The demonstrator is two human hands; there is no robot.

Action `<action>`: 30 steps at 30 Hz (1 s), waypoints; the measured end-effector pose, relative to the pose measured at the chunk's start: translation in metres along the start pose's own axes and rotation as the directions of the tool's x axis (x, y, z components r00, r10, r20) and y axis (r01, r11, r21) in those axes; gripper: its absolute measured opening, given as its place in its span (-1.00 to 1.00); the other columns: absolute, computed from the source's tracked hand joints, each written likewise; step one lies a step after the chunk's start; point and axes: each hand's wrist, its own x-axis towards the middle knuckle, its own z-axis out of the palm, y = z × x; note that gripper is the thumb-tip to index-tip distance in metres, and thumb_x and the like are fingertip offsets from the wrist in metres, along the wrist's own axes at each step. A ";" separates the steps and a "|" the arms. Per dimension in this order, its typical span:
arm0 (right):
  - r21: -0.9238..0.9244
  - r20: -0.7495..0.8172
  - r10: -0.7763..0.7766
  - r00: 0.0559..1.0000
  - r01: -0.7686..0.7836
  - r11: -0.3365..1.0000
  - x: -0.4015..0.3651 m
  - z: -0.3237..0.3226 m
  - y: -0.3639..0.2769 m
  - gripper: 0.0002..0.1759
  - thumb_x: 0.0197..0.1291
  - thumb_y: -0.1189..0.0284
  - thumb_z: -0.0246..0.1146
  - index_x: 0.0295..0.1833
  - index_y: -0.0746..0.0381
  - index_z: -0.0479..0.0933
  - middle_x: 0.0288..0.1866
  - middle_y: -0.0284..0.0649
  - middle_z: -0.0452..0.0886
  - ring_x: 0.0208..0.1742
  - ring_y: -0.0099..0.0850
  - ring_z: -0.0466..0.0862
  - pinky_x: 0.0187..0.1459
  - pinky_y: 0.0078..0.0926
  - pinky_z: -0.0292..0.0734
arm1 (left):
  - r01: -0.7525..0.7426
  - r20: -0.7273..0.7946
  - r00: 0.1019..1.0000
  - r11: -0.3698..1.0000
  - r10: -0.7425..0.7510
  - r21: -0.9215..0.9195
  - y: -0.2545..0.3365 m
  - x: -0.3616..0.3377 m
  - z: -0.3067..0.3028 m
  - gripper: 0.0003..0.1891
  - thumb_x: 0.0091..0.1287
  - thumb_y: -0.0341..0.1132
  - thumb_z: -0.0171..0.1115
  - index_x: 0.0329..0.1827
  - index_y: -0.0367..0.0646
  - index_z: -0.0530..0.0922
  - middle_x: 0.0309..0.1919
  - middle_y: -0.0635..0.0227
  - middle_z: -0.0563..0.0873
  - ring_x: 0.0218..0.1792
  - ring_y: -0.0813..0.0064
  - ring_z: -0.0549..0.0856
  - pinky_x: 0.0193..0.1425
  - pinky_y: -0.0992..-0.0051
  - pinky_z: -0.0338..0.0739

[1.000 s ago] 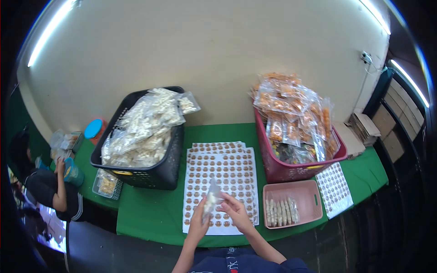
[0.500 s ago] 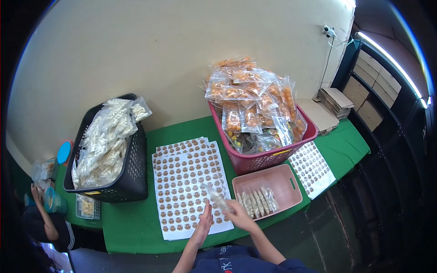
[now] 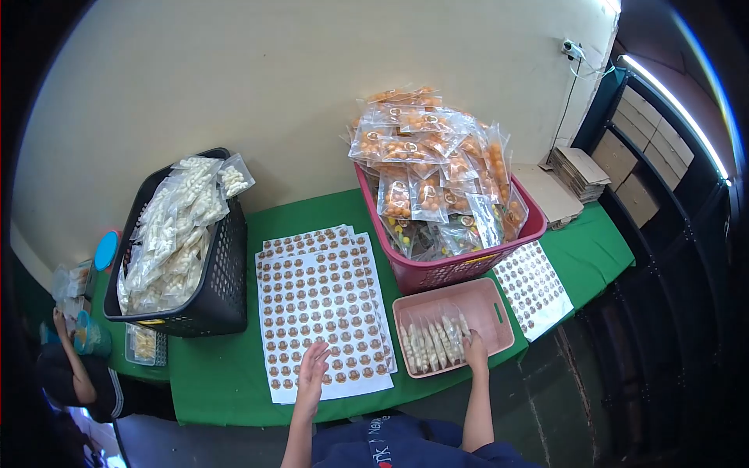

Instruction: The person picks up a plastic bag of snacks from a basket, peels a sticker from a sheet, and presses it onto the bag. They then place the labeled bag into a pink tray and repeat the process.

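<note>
My right hand (image 3: 475, 351) is at the right end of the light pink tray (image 3: 493, 308). Its fingers are closed on the upright clear packet (image 3: 463, 324) of pale pieces at that end of the row. Several similar packets (image 3: 427, 345) stand side by side to its left in the tray. My left hand (image 3: 313, 366) is empty, fingers apart, over the lower part of a white sheet of round brown stickers (image 3: 318, 300). More such sheets lie under that one.
A black basket (image 3: 226, 273) heaped with bags of white pieces stands left. Behind the tray, a magenta basket (image 3: 437, 273) overflows with orange-filled bags. Another sticker sheet (image 3: 533, 288) and flattened cardboard (image 3: 581, 173) lie right. A co-worker's arm (image 3: 74, 363) shows far left.
My right hand has carried the packet from above the sticker sheet rightward and down into the pink tray. My left hand has shifted left, away from it.
</note>
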 end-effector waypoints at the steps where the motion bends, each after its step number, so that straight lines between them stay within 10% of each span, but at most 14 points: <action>1: -0.014 -0.016 -0.014 1.000 0.014 1.000 -0.001 0.006 0.002 -0.56 0.14 0.36 0.07 0.08 0.42 0.31 -0.09 0.17 0.48 -0.04 0.08 0.47 -0.04 -0.12 0.35 | -0.022 -0.028 0.999 1.000 0.022 -0.001 -0.001 0.000 -0.001 -0.46 0.37 -0.03 -0.16 0.27 -0.22 0.13 0.17 0.13 0.36 0.18 0.30 0.38 0.21 0.32 0.25; 13: 0.056 0.001 0.027 1.000 -0.027 0.998 -0.002 0.001 0.001 -0.41 0.05 0.26 0.21 0.07 0.46 0.24 0.00 0.22 0.39 0.06 0.05 0.39 0.08 -0.21 0.28 | -0.002 -0.133 0.991 1.000 -0.001 -0.027 -0.008 -0.003 -0.024 -0.64 0.37 -0.20 -0.10 0.15 -0.19 0.29 -0.03 0.22 0.53 0.00 0.43 0.52 0.06 0.47 0.38; 21: -0.036 -0.233 -0.211 0.949 0.209 0.977 0.011 0.009 0.004 -0.52 0.05 0.38 0.21 0.03 0.42 0.30 -0.11 0.10 0.45 -0.10 -0.01 0.47 -0.04 -0.24 0.35 | -0.036 -0.239 0.971 0.994 0.010 -0.103 -0.011 -0.016 -0.060 -0.68 0.36 -0.26 -0.05 0.09 -0.24 0.35 -0.10 0.23 0.57 -0.07 0.45 0.56 0.05 0.50 0.40; 24: 0.260 0.015 -0.143 0.990 0.134 0.956 -0.005 -0.011 -0.082 -0.59 0.07 0.38 0.20 -0.01 0.39 0.36 -0.22 0.02 0.51 -0.20 -0.15 0.53 -0.16 -0.32 0.42 | -0.090 -0.269 0.962 0.984 0.045 -0.156 -0.012 -0.021 -0.081 -0.70 0.35 -0.32 -0.04 0.07 -0.28 0.35 -0.09 0.18 0.56 -0.07 0.44 0.56 0.06 0.49 0.42; 30: 0.581 0.196 -0.486 0.851 0.299 0.757 -0.036 0.043 -0.232 -0.83 0.14 0.51 0.13 -0.17 0.37 0.47 -0.35 -0.20 0.59 -0.30 -0.52 0.57 -0.27 -0.62 0.45 | -0.135 -0.349 0.935 0.975 0.065 -0.179 0.004 -0.033 -0.129 -0.73 0.34 -0.37 -0.03 0.04 -0.30 0.36 -0.12 0.21 0.57 -0.07 0.47 0.55 0.06 0.53 0.40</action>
